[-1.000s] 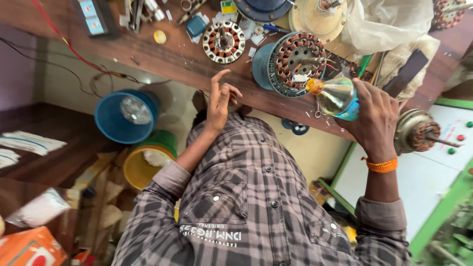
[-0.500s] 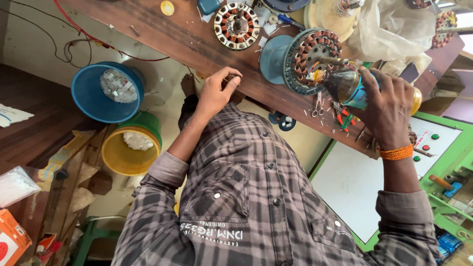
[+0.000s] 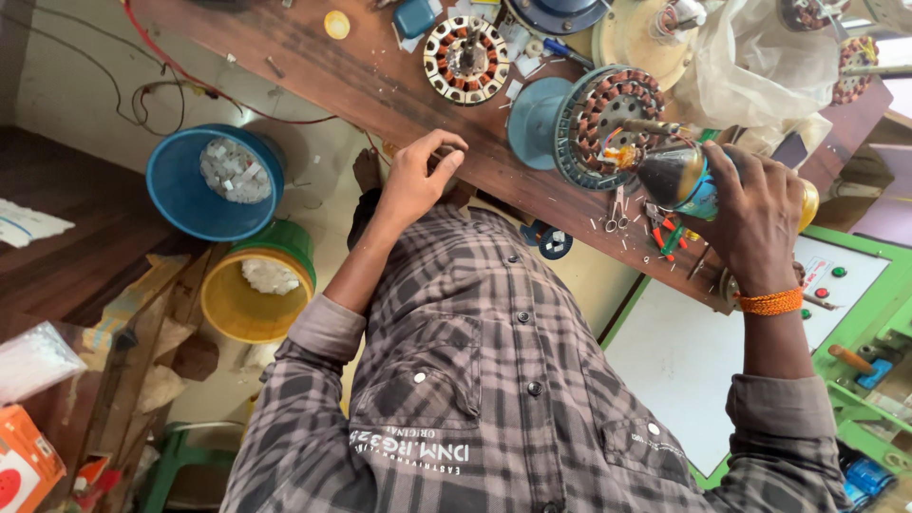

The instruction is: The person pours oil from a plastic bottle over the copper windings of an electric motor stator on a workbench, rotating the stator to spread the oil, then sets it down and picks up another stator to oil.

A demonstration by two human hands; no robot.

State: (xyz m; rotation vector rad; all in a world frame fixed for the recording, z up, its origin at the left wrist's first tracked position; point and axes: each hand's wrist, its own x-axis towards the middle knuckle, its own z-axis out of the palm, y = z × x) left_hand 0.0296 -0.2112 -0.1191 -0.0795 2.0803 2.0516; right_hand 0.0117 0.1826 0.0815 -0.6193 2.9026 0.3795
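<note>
My right hand (image 3: 760, 214), with an orange band at the wrist, grips a small bottle (image 3: 679, 176) of dark liquid with a blue label. The bottle lies tipped sideways, its neck against the copper windings of a round motor stator (image 3: 608, 119). The stator rests on a blue stand (image 3: 532, 123) on the wooden bench (image 3: 380, 85). My left hand (image 3: 418, 180) sits at the bench's near edge with its fingers curled together, and nothing shows in it. A second, smaller stator (image 3: 465, 59) lies further back on the bench.
Small scissors (image 3: 617, 209) and red-handled pliers (image 3: 670, 237) lie by the bench edge near my right hand. A clear plastic bag (image 3: 760, 66) sits behind. Below the bench stand a blue bucket (image 3: 214, 180) and a yellow bucket (image 3: 256, 290). A green-and-white control panel (image 3: 836, 285) is at the right.
My right hand has brought the bottle lower and tipped its neck onto the stator windings. My left hand has dropped to the bench edge and closed its fingers.
</note>
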